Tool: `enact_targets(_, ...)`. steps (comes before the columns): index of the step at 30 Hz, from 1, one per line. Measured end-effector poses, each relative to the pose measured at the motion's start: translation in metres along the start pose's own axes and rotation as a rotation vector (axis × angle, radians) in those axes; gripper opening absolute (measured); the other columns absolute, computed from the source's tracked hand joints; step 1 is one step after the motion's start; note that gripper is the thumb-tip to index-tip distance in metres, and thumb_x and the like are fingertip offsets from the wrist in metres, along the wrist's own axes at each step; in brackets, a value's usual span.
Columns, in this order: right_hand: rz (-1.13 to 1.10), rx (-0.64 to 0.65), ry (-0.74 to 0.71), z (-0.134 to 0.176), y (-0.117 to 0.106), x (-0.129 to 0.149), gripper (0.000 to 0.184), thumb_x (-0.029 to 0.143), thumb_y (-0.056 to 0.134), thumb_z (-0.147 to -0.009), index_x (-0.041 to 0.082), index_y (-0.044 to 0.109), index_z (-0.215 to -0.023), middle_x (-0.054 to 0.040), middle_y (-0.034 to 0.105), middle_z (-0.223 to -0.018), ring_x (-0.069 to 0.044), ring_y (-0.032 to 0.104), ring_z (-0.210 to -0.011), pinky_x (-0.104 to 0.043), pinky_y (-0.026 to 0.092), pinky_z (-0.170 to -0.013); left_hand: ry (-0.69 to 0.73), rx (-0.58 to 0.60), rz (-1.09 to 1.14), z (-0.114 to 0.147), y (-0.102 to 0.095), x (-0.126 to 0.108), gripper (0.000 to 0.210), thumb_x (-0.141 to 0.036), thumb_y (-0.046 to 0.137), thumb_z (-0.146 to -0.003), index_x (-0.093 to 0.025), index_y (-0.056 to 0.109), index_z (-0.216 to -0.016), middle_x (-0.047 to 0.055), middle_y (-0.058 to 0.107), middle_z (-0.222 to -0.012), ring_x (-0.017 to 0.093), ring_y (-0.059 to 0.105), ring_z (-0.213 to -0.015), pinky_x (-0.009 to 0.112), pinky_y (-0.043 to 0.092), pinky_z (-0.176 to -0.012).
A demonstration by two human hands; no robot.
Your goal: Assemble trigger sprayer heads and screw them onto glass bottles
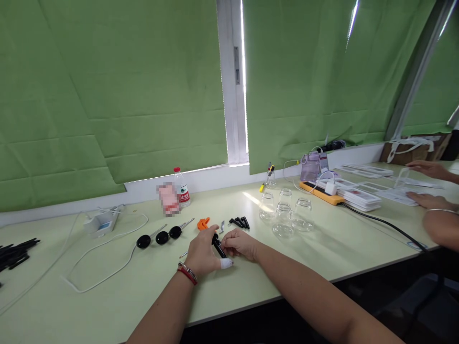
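Observation:
My left hand (pixel 203 252) holds a black tube-shaped part (pixel 219 247) between its fingers and thumb, above the table near its front edge. A white covering wraps the thumb tip. My right hand (pixel 239 243) is closed, its fingertips pinched against the side of that black part; whatever they grip is hidden. Just beyond the hands lie orange plastic pieces (pixel 203 223), thin metal pins (pixel 222 226) and small black angled pieces (pixel 240 222). Left of my left hand rest three black round heads (pixel 162 237) with metal rods. A thin rod (pixel 183 254) pokes out beside that hand.
Several glass jars (pixel 284 224) stand to the right. A water bottle (pixel 182 188) is by the wall. White cable (pixel 107 284) and black strips (pixel 16 253) lie left. An orange power strip (pixel 321 192) is at right, near another person's hands (pixel 426 200).

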State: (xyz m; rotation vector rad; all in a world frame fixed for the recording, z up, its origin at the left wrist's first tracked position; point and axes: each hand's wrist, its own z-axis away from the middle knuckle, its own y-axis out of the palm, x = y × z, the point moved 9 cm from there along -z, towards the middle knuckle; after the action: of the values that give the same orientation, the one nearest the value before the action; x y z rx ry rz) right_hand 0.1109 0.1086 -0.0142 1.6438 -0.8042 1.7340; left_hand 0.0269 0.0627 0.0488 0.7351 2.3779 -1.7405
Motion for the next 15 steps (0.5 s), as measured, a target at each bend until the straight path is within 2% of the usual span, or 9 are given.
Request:
enact_targets(9, -0.035, 0.04, -0.019, 0.0008, 0.0018, -0.0018, 0.009, 0.021, 0.062, -0.066, 0.013, 0.063, -0.063, 0.0016, 0.057, -0.049, -0.006, 0.043, -0.041, -0.018, 0.025, -0.037, 0.034, -0.026, -0.029, 0.0012, -0.0019, -0.0037, 0.085, -0.044, 0.072, -0.051, -0.015, 0.044, -0.126, 0.014, 0.055, -0.121, 0.03, 0.053, -0.108, 0.042, 0.044, -0.089)
enact_targets(15, -0.027, 0.014, -0.013, 0.0002, 0.0002, -0.0032, 0.011, 0.023, 0.065, -0.066, 0.013, 0.064, -0.064, 0.0024, 0.054, -0.047, -0.006, 0.043, -0.041, -0.019, 0.025, -0.038, 0.099, -0.071, -0.065, 0.0013, -0.0039, -0.0084, 0.085, -0.046, 0.073, -0.049, -0.015, 0.045, -0.124, 0.014, 0.056, -0.118, 0.031, 0.053, -0.107, 0.044, 0.044, -0.088)
